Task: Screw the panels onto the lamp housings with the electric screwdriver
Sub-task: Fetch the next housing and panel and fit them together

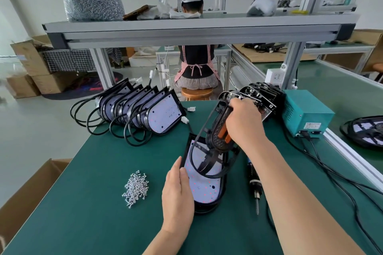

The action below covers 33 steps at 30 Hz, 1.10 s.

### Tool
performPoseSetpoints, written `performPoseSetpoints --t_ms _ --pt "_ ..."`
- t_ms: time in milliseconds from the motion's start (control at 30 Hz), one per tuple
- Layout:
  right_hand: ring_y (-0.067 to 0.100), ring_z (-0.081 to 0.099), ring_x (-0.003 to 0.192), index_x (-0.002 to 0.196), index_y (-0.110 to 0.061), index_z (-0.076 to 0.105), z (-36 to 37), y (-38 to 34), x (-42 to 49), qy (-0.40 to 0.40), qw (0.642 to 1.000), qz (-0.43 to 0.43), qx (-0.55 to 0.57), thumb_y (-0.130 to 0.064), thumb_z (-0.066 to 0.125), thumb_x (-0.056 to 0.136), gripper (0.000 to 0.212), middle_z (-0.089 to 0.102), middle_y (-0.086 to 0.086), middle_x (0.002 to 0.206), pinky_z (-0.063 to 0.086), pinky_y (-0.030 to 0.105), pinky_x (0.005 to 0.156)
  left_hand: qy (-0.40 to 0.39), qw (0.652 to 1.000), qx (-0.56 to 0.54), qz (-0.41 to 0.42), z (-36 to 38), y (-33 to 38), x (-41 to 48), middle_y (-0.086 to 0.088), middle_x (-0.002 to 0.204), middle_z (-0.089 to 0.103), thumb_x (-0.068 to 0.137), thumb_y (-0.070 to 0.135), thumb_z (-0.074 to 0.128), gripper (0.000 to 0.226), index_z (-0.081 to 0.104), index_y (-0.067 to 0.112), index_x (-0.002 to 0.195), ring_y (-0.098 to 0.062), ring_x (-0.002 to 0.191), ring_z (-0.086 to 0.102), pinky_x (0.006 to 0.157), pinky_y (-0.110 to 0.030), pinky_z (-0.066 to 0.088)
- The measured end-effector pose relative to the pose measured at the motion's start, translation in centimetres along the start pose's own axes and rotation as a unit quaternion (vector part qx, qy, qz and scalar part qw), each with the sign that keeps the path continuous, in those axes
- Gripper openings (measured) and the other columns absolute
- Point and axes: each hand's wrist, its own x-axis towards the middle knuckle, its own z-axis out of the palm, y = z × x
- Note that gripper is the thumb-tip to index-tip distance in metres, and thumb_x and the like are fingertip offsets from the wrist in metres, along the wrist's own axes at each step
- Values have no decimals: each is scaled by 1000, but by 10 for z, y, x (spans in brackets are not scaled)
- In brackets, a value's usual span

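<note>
Green mat worktable (93, 203), lower frame; workshop room, aluminium shelf (186, 25) across top, cardboard boxes (27, 58) at left, seated person (196, 64) behind.

Counts:
- one lamp housing (205, 184) flat at centre
- one panel (215, 141) tilted over it
- one electric screwdriver (255, 184) lying to its right
- one loose screw pile (135, 185)
- one screw bag (93, 0), upper left
- one teal power box (306, 114)
- housing row (141, 109), centre left; overlapping, number unclear

Left hand (178, 190): fingers straight along housing's left rim. Right hand (244, 124): fingers curled round panel.

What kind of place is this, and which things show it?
Probably a small lamp assembly workshop: a row of lamp housings stands on the green workbench, and a pile of screws and an electric screwdriver lie ready.
</note>
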Motion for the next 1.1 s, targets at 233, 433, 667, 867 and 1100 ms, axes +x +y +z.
performPoseSetpoints --t_ms 233,433,667,867,1100 --pt "27 42 69 89 -13 44 33 -6 -11 -84 995 -43 -34 5 35 93 21 37 3 87 29 37 63 18 1000 -13 -3 1 1 -6 15 138 52 106 31 37 41 50 20 144 3 125 43 103 -10 27" --pt "29 46 74 99 -7 54 52 3 -14 -126 990 -36 -54 3 35 95 21 40 4 89 32 37 66 5 1000 -5 -11 1 1 -5 19 135 51 106 35 38 43 49 22 145 11 117 43 89 4 25" --pt "28 48 86 103 -7 56 63 10 -14 -199 979 4 -40 4 40 91 23 53 9 101 36 35 71 -5 1000 13 -8 1 3 -5 18 135 50 105 37 39 45 47 21 146 10 118 39 93 1 23" --pt "20 33 88 91 -12 55 75 9 -37 -87 996 -12 8 17 42 80 33 40 -1 91 21 30 69 -15 999 44 -8 2 4 -5 9 142 51 105 37 38 47 45 20 148 5 120 39 101 -14 26" --pt "26 47 110 115 -8 65 76 10 -53 -118 992 -22 38 9 46 89 36 55 4 111 34 30 83 -25 995 97 -7 3 4 -4 4 143 49 107 26 37 45 40 18 151 -5 124 43 97 -15 27"
